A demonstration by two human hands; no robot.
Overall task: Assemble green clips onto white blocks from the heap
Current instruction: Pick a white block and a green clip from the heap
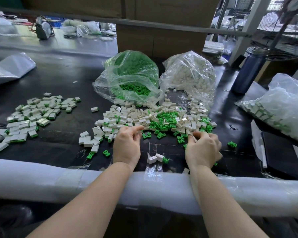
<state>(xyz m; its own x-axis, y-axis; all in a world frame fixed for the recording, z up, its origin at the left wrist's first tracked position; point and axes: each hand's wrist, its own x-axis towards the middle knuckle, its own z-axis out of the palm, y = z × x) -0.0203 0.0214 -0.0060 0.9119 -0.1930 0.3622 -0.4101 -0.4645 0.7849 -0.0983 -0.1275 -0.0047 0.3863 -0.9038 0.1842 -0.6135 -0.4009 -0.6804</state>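
While both hands work the heap's (155, 121) near edge, the left hand (126, 145), loosely curled, holds nothing visible; the right hand (203, 148) seemingly pinches a white block (190, 133); loose green clips (146, 135) lie between them, toward twelve o'clock.

1. The right hand (203, 148) curls over its own fingertips; whatever they pinch is hidden.
2. The bag of finished pieces (280, 107) at three o'clock is cut off by the picture's edge.
3. Clutter on the far bench (72, 43) at eleven o'clock is too blurred to name.
4. The left hand (127, 143) covers part of the heap (155, 119).
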